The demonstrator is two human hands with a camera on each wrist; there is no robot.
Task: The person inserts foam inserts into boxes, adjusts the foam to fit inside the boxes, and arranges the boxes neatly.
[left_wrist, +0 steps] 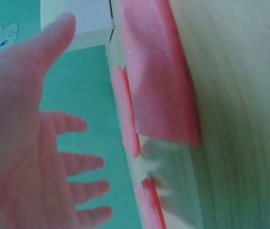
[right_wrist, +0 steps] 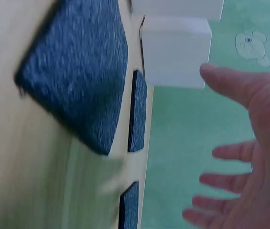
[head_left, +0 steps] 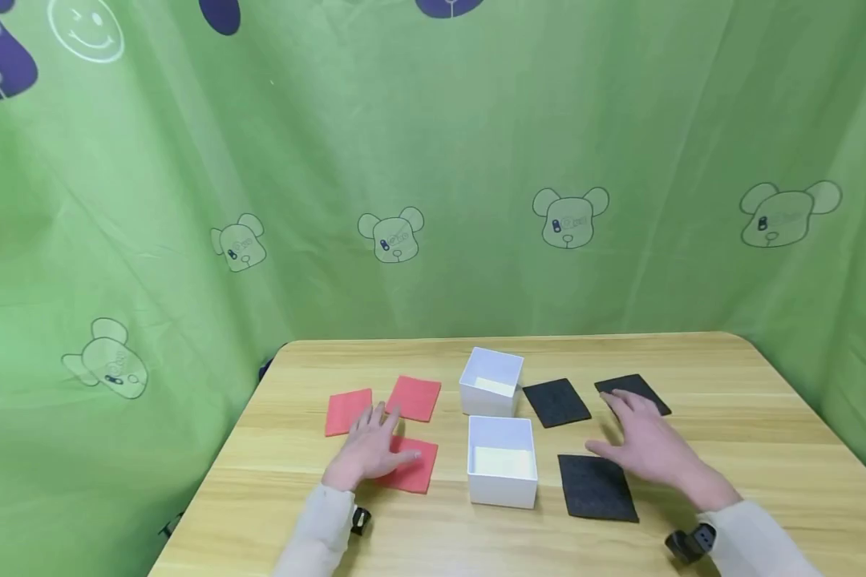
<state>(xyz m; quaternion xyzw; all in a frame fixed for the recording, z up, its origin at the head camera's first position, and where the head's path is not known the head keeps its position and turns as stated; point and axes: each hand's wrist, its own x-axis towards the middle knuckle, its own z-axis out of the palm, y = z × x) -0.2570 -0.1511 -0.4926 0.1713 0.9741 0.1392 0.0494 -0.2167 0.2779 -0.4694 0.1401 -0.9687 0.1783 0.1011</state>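
My left hand (head_left: 368, 451) hovers with spread fingers over three red foam squares, holding nothing. The nearest red square (head_left: 417, 469) lies partly under it; a second (head_left: 347, 412) is at the far left and a third (head_left: 414, 398) beyond the fingertips. My right hand (head_left: 648, 441), also spread and holding nothing, is above three black squares. One black square (head_left: 597, 489) lies nearest me, another (head_left: 556, 402) beside the back box, and the last (head_left: 635, 391) just past the fingers. In the left wrist view the palm (left_wrist: 15, 143) is raised off the wood.
Two white boxes with no lids stand mid-table between the colours: a front box (head_left: 503, 490) and a slightly turned back box (head_left: 487, 401). The wooden table (head_left: 476, 545) ends at a green curtain (head_left: 462, 288) with bear prints. Each wrist wears a small black device.
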